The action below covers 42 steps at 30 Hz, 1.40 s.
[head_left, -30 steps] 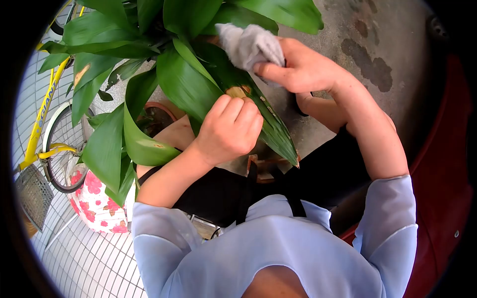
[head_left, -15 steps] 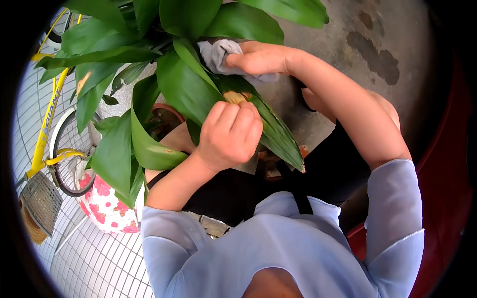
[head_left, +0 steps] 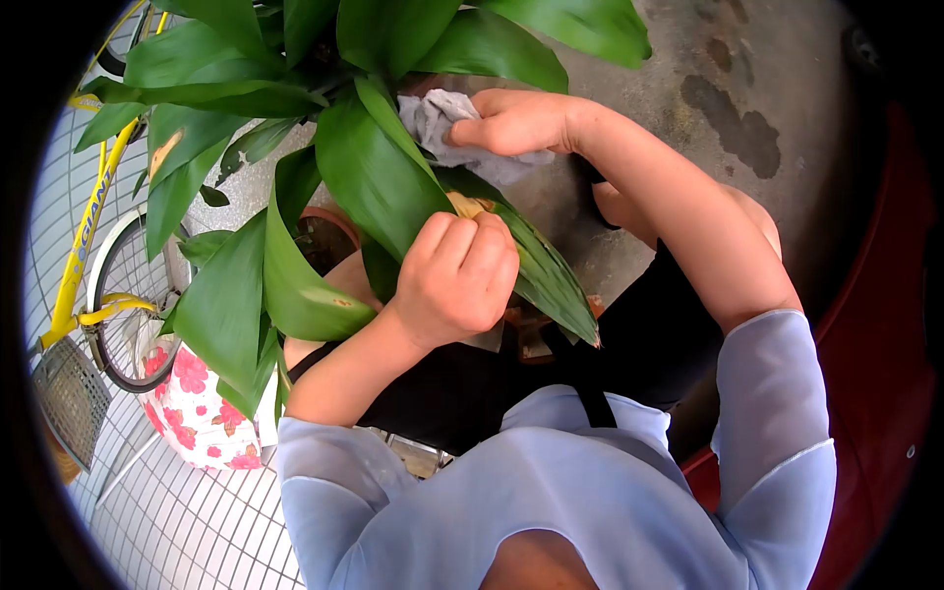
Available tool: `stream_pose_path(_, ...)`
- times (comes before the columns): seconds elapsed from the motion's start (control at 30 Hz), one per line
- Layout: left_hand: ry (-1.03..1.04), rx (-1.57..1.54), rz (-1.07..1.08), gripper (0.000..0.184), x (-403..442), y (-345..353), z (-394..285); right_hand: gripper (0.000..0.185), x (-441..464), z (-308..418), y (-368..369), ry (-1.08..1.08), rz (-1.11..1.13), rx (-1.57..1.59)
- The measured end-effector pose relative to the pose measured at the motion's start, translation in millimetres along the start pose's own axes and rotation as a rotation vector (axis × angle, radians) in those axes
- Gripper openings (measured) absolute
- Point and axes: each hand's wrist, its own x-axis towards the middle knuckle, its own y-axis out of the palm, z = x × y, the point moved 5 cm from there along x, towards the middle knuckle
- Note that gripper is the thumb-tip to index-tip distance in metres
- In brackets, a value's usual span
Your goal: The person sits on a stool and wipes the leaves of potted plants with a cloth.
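Note:
A long green leaf [head_left: 551, 275] with a dry tan patch and a brown tip points down to the right. My left hand [head_left: 460, 270] is closed on it near the tan patch, knuckles up. Higher and to the right, my right hand [head_left: 521, 123] grips a crumpled grey cloth [head_left: 438, 118]. The cloth lies against the upper part of that leaf, close to the plant's stems; their exact contact is partly hidden. Other broad leaves [head_left: 379, 177] of the potted plant spread above and left of my left hand.
Part of a brown plant pot [head_left: 334, 221] shows under the leaves. At left stand a yellow bicycle [head_left: 79, 241] and a white bag with red flowers [head_left: 202, 413] on tiles. Grey concrete floor [head_left: 629, 88] with dark stains lies beyond my right arm, and a red surface [head_left: 865, 364] is at far right.
The right hand and cloth have shifted slightly down and right. The left hand keeps its hold on the leaf, almost in place. The view has moved a little.

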Motion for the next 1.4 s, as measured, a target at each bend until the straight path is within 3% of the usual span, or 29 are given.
stream_pose_path(0.03,-0.007,-0.005,0.004,0.021,-1,-1,1,0.032,-11,5,3,-0.100,0.015,0.045)
stream_pose_path(0.1,-0.023,-0.016,0.010,0.022,-2,-1,2,0.033,-28,14,4,-0.092,0.195,-0.006)
stream_pose_path(0.23,-0.001,0.012,0.015,0.021,1,-3,-1,0.034,-24,3,-10,-0.084,-0.118,0.363)
stream_pose_path(0.27,-0.001,0.005,0.012,0.021,1,-2,-1,0.036,-22,0,-14,-0.069,-0.159,0.279)
stream_pose_path(0.37,0.006,-0.005,0.022,0.021,5,-1,-1,0.040,-31,13,-8,-0.020,-0.017,0.003)
stream_pose_path(0.4,0.008,-0.009,0.029,0.021,5,0,-2,0.037,-22,14,2,-0.080,-0.041,0.015)
stream_pose_path(0.53,0.009,-0.039,0.041,0.022,2,0,-3,0.030,-49,18,-4,-0.149,0.261,0.025)
stream_pose_path(0.63,0.022,-0.011,0.027,0.023,2,-1,-5,0.030,-69,15,-34,-0.118,0.128,0.305)
stream_pose_path(0.83,-0.050,0.010,-0.119,0.026,9,-22,11,0.032,-126,18,-92,-0.122,-0.574,0.468)
stream_pose_path(0.97,-0.381,-0.072,-0.392,0.008,17,-43,33,0.032,-156,9,-120,-0.229,-0.872,0.645)
stream_pose_path(1.07,-0.545,-0.255,-0.570,0.011,24,-58,51,0.030,-165,-5,-141,-0.299,-0.980,0.817)
stream_pose_path(1.1,-0.789,-0.344,-0.575,0.012,15,-56,61,0.029,-167,-8,-146,-0.340,-1.010,0.870)
stream_pose_path(1.17,-0.978,-0.577,-0.673,0.019,15,-58,75,0.028,-169,-13,-152,-0.350,-1.051,0.890)
stream_pose_path(1.23,-0.989,-0.844,-0.876,0.023,19,-58,91,0.028,-170,-8,-150,-0.326,-1.093,0.915)
stream_pose_path(1.4,-0.993,-0.931,-0.986,0.022,15,-63,120,0.027,-173,-8,-153,-0.303,-1.080,0.911)
